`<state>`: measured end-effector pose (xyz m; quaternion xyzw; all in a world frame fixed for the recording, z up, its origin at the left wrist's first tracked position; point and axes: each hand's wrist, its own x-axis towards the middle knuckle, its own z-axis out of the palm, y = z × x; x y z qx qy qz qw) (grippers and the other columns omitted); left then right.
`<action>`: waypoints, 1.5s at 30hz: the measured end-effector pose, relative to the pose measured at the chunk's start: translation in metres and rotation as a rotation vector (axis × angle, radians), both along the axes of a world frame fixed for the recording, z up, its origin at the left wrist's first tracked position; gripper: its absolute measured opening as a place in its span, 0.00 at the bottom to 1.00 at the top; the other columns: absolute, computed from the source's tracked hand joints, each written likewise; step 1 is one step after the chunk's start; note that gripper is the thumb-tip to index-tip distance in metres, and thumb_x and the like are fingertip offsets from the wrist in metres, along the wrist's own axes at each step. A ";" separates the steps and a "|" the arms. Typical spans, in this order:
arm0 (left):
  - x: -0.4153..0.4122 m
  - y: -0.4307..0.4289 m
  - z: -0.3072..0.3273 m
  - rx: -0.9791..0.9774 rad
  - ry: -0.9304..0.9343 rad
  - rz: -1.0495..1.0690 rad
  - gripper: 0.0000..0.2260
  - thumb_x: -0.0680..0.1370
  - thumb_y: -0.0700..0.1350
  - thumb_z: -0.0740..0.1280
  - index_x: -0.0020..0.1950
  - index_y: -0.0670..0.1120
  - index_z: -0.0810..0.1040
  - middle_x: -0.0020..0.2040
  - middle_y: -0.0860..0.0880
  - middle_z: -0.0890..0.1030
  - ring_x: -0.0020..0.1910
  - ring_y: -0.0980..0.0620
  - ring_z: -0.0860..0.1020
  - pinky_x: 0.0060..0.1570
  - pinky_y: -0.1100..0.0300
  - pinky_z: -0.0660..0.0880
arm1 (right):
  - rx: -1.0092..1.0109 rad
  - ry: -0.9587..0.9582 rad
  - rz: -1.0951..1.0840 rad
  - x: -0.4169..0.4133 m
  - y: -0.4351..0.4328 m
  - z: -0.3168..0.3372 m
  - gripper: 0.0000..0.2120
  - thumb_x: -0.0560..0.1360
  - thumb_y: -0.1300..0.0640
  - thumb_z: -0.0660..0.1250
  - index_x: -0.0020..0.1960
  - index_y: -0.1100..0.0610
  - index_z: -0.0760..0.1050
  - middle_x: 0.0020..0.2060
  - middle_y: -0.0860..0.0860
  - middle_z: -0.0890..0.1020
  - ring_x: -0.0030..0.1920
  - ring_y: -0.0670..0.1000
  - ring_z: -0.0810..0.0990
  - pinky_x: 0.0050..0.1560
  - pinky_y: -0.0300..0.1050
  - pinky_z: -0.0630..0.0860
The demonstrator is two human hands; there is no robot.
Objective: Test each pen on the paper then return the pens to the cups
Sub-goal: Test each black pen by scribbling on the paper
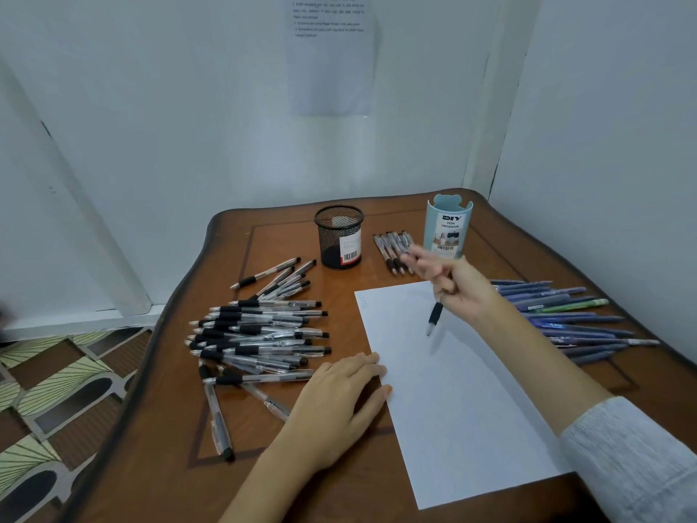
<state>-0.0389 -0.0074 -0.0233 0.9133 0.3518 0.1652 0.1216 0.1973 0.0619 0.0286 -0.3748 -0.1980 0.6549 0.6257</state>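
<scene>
The paper (pixel 452 390) lies flat before me, white, with faint marks in its far-left corner. The pen (pixel 434 318) in my right hand (pixel 458 292) is clear with a black grip, its tip pointing down over the sheet. At the sheet's nine o'clock sprawls a heap of similar pens (pixel 260 334). At eleven the black mesh cup (pixel 339 235) stands upright. At twelve are a short row of pens (pixel 392 251) and the pale blue cup (pixel 449 228). At three lie the blue pens (pixel 565 318).

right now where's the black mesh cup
In the head view, the black mesh cup stands far-centre on the table, left of the blue organizer cup.
</scene>
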 end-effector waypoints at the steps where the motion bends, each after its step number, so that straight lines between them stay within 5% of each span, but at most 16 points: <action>1: 0.001 0.005 0.005 -0.029 -0.015 -0.006 0.18 0.81 0.57 0.53 0.68 0.55 0.71 0.70 0.61 0.68 0.68 0.65 0.63 0.62 0.73 0.55 | -0.041 0.030 0.047 -0.001 -0.002 -0.002 0.16 0.76 0.69 0.57 0.62 0.67 0.72 0.48 0.62 0.84 0.36 0.46 0.77 0.20 0.31 0.65; 3: 0.002 0.017 0.014 -0.072 -0.032 -0.028 0.15 0.81 0.55 0.56 0.63 0.53 0.76 0.64 0.59 0.74 0.62 0.63 0.69 0.61 0.70 0.63 | -0.088 0.061 0.101 -0.003 -0.005 -0.007 0.16 0.80 0.62 0.54 0.60 0.68 0.74 0.49 0.64 0.83 0.41 0.52 0.82 0.32 0.33 0.76; 7: 0.004 0.035 0.015 -0.100 -0.002 -0.062 0.14 0.80 0.54 0.59 0.62 0.51 0.77 0.59 0.57 0.75 0.57 0.62 0.71 0.58 0.64 0.70 | -0.153 -0.118 0.120 -0.006 -0.002 -0.016 0.29 0.81 0.41 0.51 0.50 0.64 0.80 0.28 0.56 0.79 0.24 0.47 0.72 0.21 0.34 0.68; 10: 0.005 0.039 0.012 -0.032 0.006 -0.076 0.14 0.79 0.55 0.62 0.59 0.50 0.78 0.64 0.54 0.73 0.63 0.59 0.69 0.64 0.61 0.67 | -0.111 -0.157 0.078 -0.010 0.005 -0.018 0.17 0.79 0.49 0.63 0.48 0.64 0.79 0.27 0.53 0.78 0.24 0.43 0.73 0.24 0.31 0.72; 12: 0.004 0.039 0.009 -0.009 -0.002 -0.079 0.14 0.78 0.56 0.62 0.59 0.51 0.78 0.69 0.54 0.71 0.68 0.60 0.65 0.67 0.67 0.59 | -0.098 -0.253 0.026 -0.014 0.012 -0.021 0.10 0.75 0.53 0.69 0.44 0.60 0.76 0.25 0.50 0.75 0.21 0.42 0.69 0.20 0.31 0.66; 16: 0.004 0.041 0.009 -0.031 -0.040 -0.090 0.16 0.78 0.58 0.60 0.58 0.50 0.77 0.63 0.53 0.76 0.64 0.60 0.69 0.58 0.78 0.55 | -0.094 -0.426 -0.057 -0.027 0.028 -0.025 0.16 0.78 0.45 0.64 0.44 0.59 0.71 0.26 0.54 0.75 0.21 0.46 0.67 0.19 0.33 0.62; 20: 0.006 0.042 0.011 -0.047 -0.036 -0.107 0.21 0.75 0.62 0.57 0.57 0.49 0.77 0.59 0.52 0.79 0.57 0.56 0.74 0.55 0.76 0.58 | 0.000 -0.604 -0.071 -0.044 0.040 -0.025 0.15 0.75 0.49 0.70 0.40 0.62 0.76 0.29 0.56 0.79 0.23 0.46 0.75 0.24 0.35 0.72; 24: 0.006 0.042 0.011 -0.068 -0.052 -0.111 0.23 0.75 0.62 0.58 0.60 0.48 0.77 0.61 0.53 0.77 0.60 0.58 0.73 0.56 0.80 0.55 | 0.061 -0.907 -0.147 -0.055 0.051 -0.032 0.18 0.71 0.49 0.74 0.32 0.58 0.71 0.26 0.55 0.79 0.19 0.47 0.71 0.19 0.36 0.66; 29: 0.006 0.044 0.013 -0.075 -0.056 -0.115 0.24 0.75 0.62 0.58 0.61 0.48 0.77 0.61 0.52 0.77 0.60 0.58 0.72 0.55 0.80 0.56 | 0.148 -1.043 -0.192 -0.060 0.049 -0.045 0.20 0.75 0.54 0.70 0.30 0.58 0.65 0.22 0.55 0.74 0.17 0.46 0.70 0.18 0.35 0.64; 34: 0.005 0.049 0.012 -0.099 -0.080 -0.123 0.21 0.76 0.60 0.63 0.62 0.49 0.77 0.63 0.55 0.76 0.61 0.60 0.70 0.54 0.83 0.55 | 0.199 -1.150 -0.219 -0.059 0.053 -0.053 0.20 0.74 0.70 0.63 0.28 0.57 0.61 0.25 0.54 0.64 0.26 0.52 0.71 0.21 0.34 0.66; 45: 0.005 0.053 0.013 -0.139 -0.080 -0.129 0.19 0.76 0.58 0.65 0.62 0.50 0.77 0.63 0.56 0.77 0.61 0.60 0.72 0.54 0.82 0.58 | 0.241 -1.079 -0.169 -0.058 0.056 -0.058 0.17 0.73 0.71 0.64 0.29 0.60 0.64 0.25 0.54 0.67 0.23 0.47 0.72 0.23 0.36 0.71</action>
